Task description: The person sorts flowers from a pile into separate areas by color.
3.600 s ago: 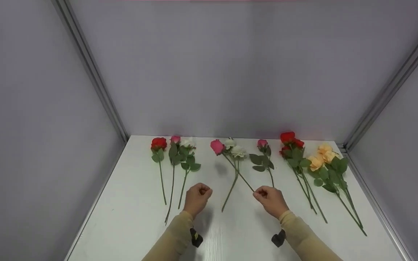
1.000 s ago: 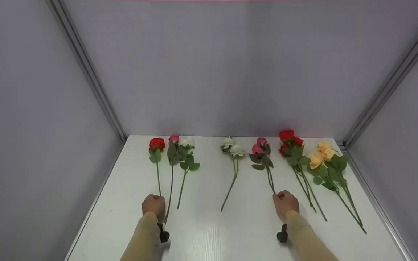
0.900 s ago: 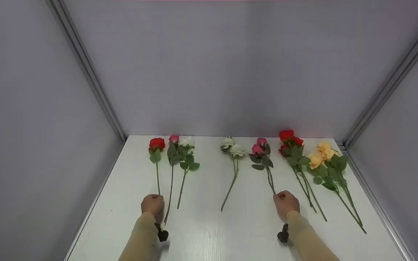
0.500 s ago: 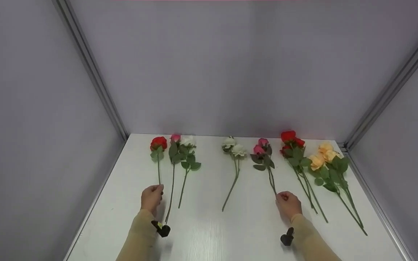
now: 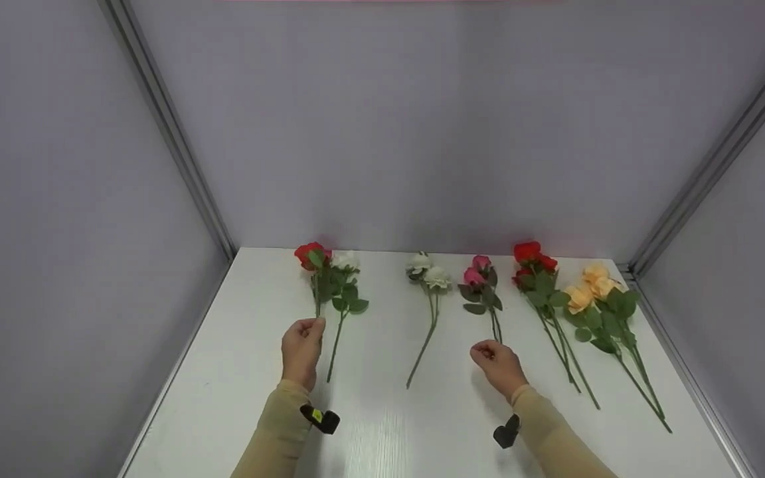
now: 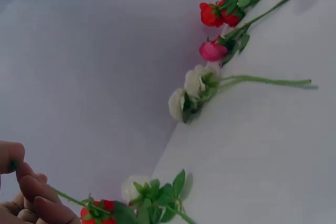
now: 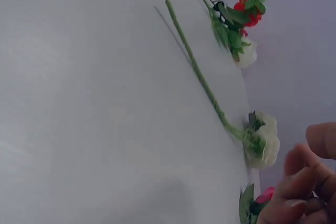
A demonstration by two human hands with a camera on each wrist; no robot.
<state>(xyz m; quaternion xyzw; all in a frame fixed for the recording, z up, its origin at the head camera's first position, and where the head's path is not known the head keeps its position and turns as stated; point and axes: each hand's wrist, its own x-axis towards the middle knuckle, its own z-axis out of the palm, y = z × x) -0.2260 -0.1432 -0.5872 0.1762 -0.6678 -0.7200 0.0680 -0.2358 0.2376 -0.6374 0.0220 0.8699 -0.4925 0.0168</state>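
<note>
My left hand (image 5: 301,352) pinches the stem of a red rose (image 5: 309,256) between thumb and fingers, lifted over the left part of the table. In the left wrist view the red rose (image 6: 100,211) points away from the fingers. Behind it in the head view, a pink rose (image 5: 328,255) is mostly covered. A single white rose (image 5: 344,261) lies just to its right. My right hand (image 5: 501,368) hovers by the stems of two pink roses (image 5: 474,277). Its fingers are loosely bent, and the right wrist view shows thumb and forefinger apart with nothing between them.
Two white roses (image 5: 435,277) lie mid-table with stems toward me. Farther right are several red roses (image 5: 527,252) and several peach roses (image 5: 580,297). Grey panels (image 5: 382,133) wall in the white table (image 5: 236,398) at the back and sides.
The second pink rose was laid beside the other and let go by my right hand, which has drawn back leftward. My left hand took the red rose, raised it and moved it right.
</note>
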